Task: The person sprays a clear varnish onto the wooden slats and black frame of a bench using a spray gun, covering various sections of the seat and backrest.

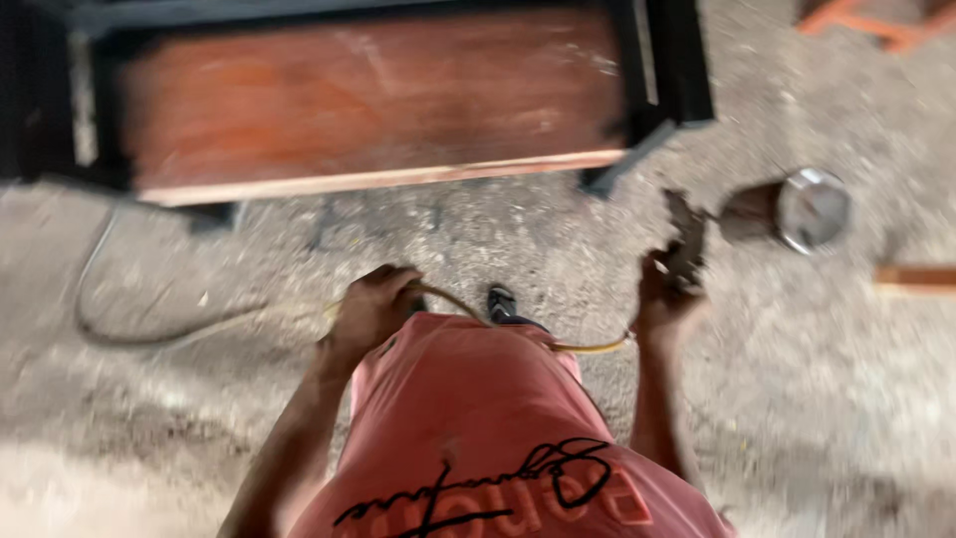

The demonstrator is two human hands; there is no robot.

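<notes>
The view is blurred. My left hand is closed around a thin yellowish hose that runs across in front of my pink shirt toward my right side. My right hand grips a dark spray-gun-like tool whose metal cup sticks out to the right. Both hands hang over the rough concrete floor, a little short of a reddish-brown wooden panel set in a black metal frame.
The hose trails in a loop over the floor at the left. A foot in a dark sandal shows between my hands. A wooden strip lies at the right edge, and orange bars sit at the top right.
</notes>
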